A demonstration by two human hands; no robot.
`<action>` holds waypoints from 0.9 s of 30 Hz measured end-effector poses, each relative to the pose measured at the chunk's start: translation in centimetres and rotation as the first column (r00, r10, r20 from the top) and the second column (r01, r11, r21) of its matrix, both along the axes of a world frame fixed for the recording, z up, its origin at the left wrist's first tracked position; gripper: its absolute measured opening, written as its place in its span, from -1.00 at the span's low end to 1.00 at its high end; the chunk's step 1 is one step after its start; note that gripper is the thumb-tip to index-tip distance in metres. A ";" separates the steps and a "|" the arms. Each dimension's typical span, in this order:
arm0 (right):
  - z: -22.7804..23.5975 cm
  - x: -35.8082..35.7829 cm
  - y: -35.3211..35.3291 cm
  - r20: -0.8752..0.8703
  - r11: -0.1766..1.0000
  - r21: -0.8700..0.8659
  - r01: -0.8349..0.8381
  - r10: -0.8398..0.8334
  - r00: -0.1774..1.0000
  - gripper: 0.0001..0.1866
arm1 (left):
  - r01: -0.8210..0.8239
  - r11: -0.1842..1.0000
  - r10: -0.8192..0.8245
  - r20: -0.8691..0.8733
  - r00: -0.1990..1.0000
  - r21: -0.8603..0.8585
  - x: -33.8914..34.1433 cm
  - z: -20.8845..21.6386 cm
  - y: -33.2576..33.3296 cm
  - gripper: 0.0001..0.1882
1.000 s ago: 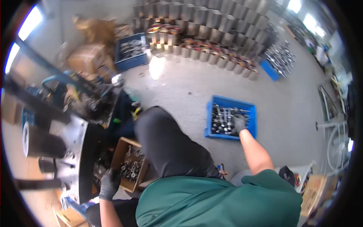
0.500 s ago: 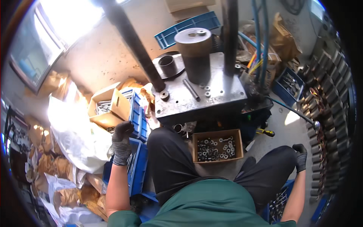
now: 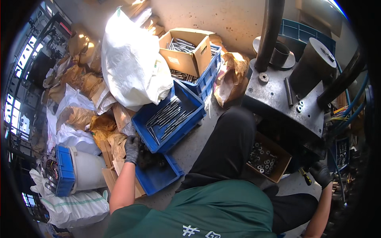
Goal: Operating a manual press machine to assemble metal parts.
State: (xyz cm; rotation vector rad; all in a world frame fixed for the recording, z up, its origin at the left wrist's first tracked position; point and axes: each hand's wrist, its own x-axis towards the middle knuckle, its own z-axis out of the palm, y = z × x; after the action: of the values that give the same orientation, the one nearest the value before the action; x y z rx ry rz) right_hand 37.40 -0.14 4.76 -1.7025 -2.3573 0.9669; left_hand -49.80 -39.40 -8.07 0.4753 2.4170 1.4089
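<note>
- At the far left, a blue crate [image 3: 64,170] stands against a pale bucket [image 3: 89,170], with a white woven sack [image 3: 75,208] below them.
- Crumpled brown paper bags [image 3: 91,83] lie heaped behind, next to a big white bag [image 3: 131,59].
- The left hand [image 3: 131,150], in a dark grey glove, is at the left end of a low blue bin [image 3: 160,180] with dark parts [image 3: 150,158] in it. I cannot tell whether its fingers are apart, together or clamped on something.
- Just above that, a blue bin [image 3: 184,129] carries loose metal rods [image 3: 166,115].
- Behind it, a cardboard box [image 3: 194,61] of more rods rests on a blue crate stack.
- Right of the person's knee, an open carton [image 3: 282,163] contains washers and nuts [image 3: 264,159].
- Above the carton, a thick metal table [image 3: 278,97] bears a heavy cylinder [image 3: 311,65], a short pin [image 3: 288,92] and small rings [image 3: 300,105].
- A yellow and black screwdriver [image 3: 305,177] is just left of the right hand.
- The right hand [image 3: 320,173], gloved too, is below the table's right corner; its fingers are partly in shadow, so I cannot tell its grip.
</note>
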 end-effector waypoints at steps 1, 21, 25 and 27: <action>0.0 -1.0 0.0 -0.009 0.999 -0.033 0.002 -0.002 1.000 -0.84 | -0.025 1.000 0.025 0.002 1.000 -0.019 0.6 -0.1 -0.8 -0.91; -2.9 2.9 -2.1 0.043 0.923 -0.342 0.175 -0.171 0.984 -0.82 | 0.387 -0.355 -0.795 0.492 0.354 -0.851 -4.4 -9.6 13.7 -0.51; -2.3 2.6 -2.3 0.047 0.911 -0.354 0.212 -0.210 0.977 -0.74 | 0.307 -0.493 -0.768 0.573 0.286 -0.814 -6.3 -12.6 13.4 -0.43; -2.1 2.6 -2.4 0.059 0.902 -0.357 0.244 -0.239 0.969 -0.72 | 0.288 -0.434 -0.827 0.504 0.250 -0.854 -6.5 -12.2 13.4 -0.46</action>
State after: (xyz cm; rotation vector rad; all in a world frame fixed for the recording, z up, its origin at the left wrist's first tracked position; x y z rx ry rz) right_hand 40.04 -2.53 2.67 -2.0689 -1.9965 1.4116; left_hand -56.28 -25.97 -20.24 1.5435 1.7549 -1.0978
